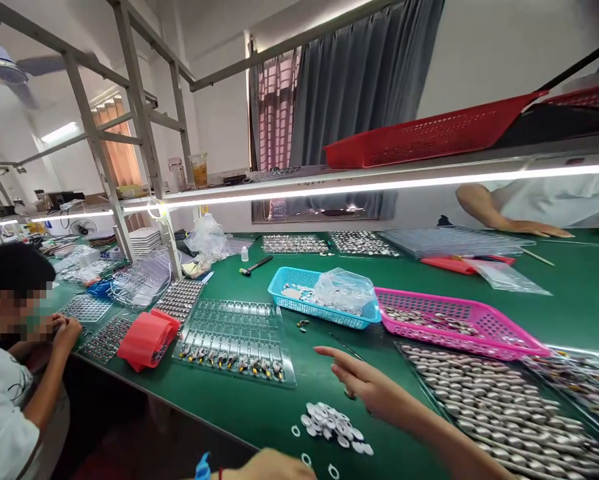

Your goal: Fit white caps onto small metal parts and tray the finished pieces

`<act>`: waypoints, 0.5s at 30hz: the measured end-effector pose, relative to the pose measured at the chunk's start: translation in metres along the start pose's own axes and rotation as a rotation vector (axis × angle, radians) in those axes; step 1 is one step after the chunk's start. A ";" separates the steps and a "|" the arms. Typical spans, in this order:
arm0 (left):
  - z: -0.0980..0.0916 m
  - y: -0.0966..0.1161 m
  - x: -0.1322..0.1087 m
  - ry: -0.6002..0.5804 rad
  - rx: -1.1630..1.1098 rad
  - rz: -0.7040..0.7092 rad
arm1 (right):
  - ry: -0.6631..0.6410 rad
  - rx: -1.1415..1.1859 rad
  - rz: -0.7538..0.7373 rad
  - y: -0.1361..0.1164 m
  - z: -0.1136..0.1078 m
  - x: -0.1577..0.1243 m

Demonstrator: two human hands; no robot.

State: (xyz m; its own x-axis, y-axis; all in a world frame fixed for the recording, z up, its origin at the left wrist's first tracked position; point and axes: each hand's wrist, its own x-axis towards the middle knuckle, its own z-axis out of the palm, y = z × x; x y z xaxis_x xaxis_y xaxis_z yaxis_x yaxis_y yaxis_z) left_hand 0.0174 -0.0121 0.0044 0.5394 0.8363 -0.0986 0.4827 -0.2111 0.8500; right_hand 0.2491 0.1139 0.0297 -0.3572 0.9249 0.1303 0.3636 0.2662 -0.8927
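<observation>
My right hand [362,383] is over the green table, its forefinger stretched out to the left and the thumb side apart. A small shiny metal piece [350,395] shows at its underside; whether the hand touches it I cannot tell. Below lies a heap of white discs [332,425], with a few white rings [296,431] beside it. My left hand [269,465] is at the bottom edge, near the rings; its fingers are cut off by the frame. Left of my right hand lies a clear tray [234,327] with a front row of small dark and yellow parts [232,362].
A blue basket [274,293] and a pink basket [504,320] stand behind my right hand. Rows of metal ovals [499,393] lie right. A red roll [146,340] is left, near a seated co-worker [9,373]. Another person's arm [494,213] rests at the back. A lit shelf [299,190] hangs above.
</observation>
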 end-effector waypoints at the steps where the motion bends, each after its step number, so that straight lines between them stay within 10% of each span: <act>1: -0.005 0.005 0.013 0.015 -0.051 -0.018 | -0.023 0.091 -0.027 -0.009 0.005 0.003; 6: -0.045 0.019 0.088 0.070 -0.406 -0.131 | 0.088 0.435 -0.222 -0.032 0.027 0.023; 15: -0.061 0.010 0.149 0.031 -0.804 -0.190 | 0.255 0.685 0.023 0.017 0.034 0.029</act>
State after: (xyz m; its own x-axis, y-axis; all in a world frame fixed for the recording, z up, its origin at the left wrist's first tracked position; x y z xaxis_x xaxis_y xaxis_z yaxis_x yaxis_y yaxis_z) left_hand 0.0602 0.1411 0.0294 0.4733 0.8374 -0.2735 -0.0840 0.3520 0.9322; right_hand 0.2151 0.1358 0.0037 -0.1147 0.9848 0.1305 -0.2809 0.0938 -0.9552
